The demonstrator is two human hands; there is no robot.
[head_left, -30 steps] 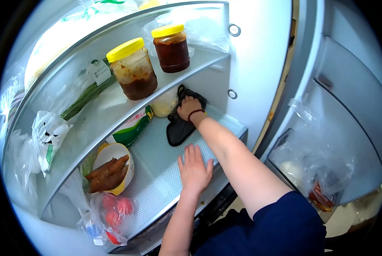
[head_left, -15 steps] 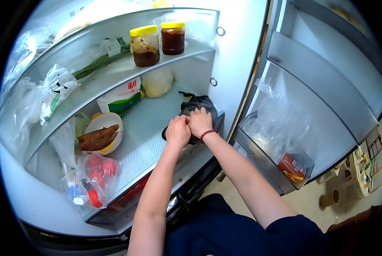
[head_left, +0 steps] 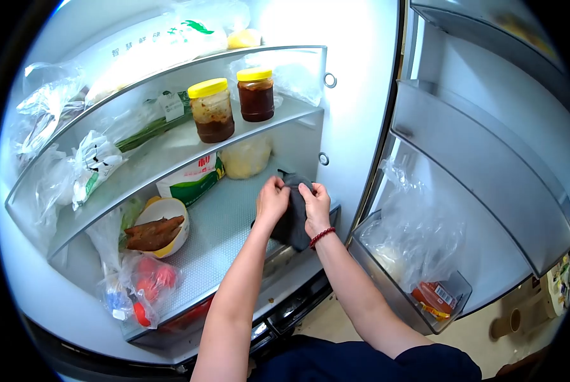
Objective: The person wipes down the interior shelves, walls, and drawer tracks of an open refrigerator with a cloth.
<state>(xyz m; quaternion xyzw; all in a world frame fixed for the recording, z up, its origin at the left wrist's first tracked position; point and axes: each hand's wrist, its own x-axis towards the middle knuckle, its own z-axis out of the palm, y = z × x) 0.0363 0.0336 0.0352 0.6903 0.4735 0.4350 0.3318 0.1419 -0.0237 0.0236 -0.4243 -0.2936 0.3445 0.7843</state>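
Observation:
A dark grey cloth [head_left: 291, 224] hangs between my hands at the right end of the fridge's lowest shelf [head_left: 218, 223]. My left hand [head_left: 273, 200] pinches its upper left edge. On the other side, my right hand [head_left: 317, 205], with a red bead bracelet at the wrist, grips the upper right part. Part of the cloth's lower end hangs over the shelf's front edge. Behind the hands sit a pale round item [head_left: 247, 157] and a white and green packet [head_left: 194, 181].
Left on the shelf are a bowl [head_left: 179, 240] holding brown sweet potatoes [head_left: 154, 234] and a plastic bag of red tomatoes [head_left: 149, 281]. Two yellow-lidded jars [head_left: 212, 118] stand on the shelf above. At right, the open door's lower bin [head_left: 387, 274] holds plastic bags and a red packet [head_left: 434, 298].
The cloth went from bunched on the shelf to lifted and spread between my hands. My right hand turned thumb-up and moved slightly right. The view tilted up.

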